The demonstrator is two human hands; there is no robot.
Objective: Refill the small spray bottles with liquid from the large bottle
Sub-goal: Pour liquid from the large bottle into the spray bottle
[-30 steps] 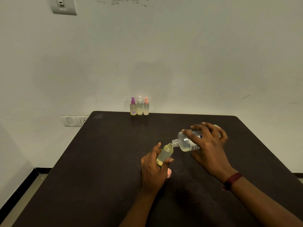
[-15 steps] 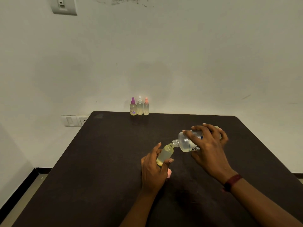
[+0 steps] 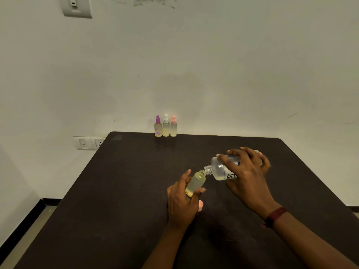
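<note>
At mid-worktop point(image 3: 126, 191), almost nothing has moved in the last second. The left hand point(image 3: 182, 202) still grips the small open bottle point(image 3: 195, 183), fingers curled round its lower body, with the bottle leaning right. The right hand point(image 3: 250, 177) still grips the large bottle point(image 3: 221, 168) from above, tipped near flat, its bare threaded neck touching the small bottle's mouth. The large bottle may have edged slightly further over, but it's hard to be sure.

Judgement: the pour is still going and this bottle is not finished. The small bottle looks mostly full of pale yellow liquid, so the cut-off is probably close and overflow is the risk. Only a little liquid sits low in the large bottle. No stream is visible between the necks.

A pink cap point(image 3: 200, 205) lies on the worktop just by the left hand, likely this bottle's top.

Three capped spray bottles stand touching in a row at the far edge, and all look filled:
- purple-top bottle point(image 3: 158, 129)
- white-top bottle point(image 3: 165, 128)
- pink-top bottle point(image 3: 173, 128)

Writing:
- The large bottle has dark label print partly under the right hand. Only a few letter fragments show, so no brand can be read.
- The purple-top bottle has a purple flower sticker and no text.
</note>
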